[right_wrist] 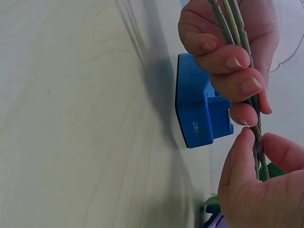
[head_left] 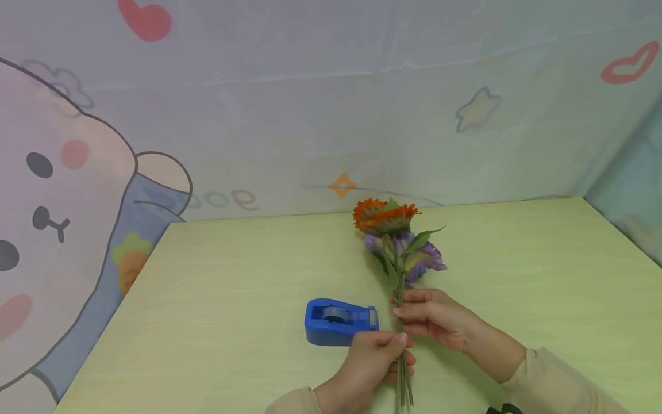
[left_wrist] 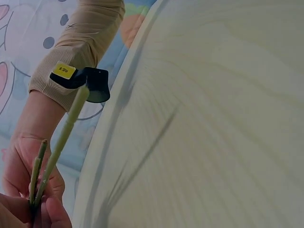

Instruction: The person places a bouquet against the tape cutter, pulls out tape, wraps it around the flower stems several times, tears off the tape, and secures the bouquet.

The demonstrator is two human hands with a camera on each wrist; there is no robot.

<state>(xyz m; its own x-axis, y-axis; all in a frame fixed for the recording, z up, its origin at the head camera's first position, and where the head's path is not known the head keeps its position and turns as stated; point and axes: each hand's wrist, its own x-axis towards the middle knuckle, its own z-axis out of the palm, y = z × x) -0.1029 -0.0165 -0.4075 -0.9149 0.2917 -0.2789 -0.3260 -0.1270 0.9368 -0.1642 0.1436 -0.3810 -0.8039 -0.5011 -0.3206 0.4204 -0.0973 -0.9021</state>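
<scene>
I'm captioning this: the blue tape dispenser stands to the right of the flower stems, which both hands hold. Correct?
Not quite: the head view shows the blue tape dispenser to the left of the flower stems. The left hand and right hand do hold them.

Your left hand [head_left: 373, 359] grips with curled fingers [right_wrist: 228, 59], nearer you than your right hand [head_left: 445, 321], which pinches just beyond it.

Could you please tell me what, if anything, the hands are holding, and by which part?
A bunch of flowers, held by its stems: the right hand pinches them nearer the blooms, the left hand grips them lower down.
</scene>
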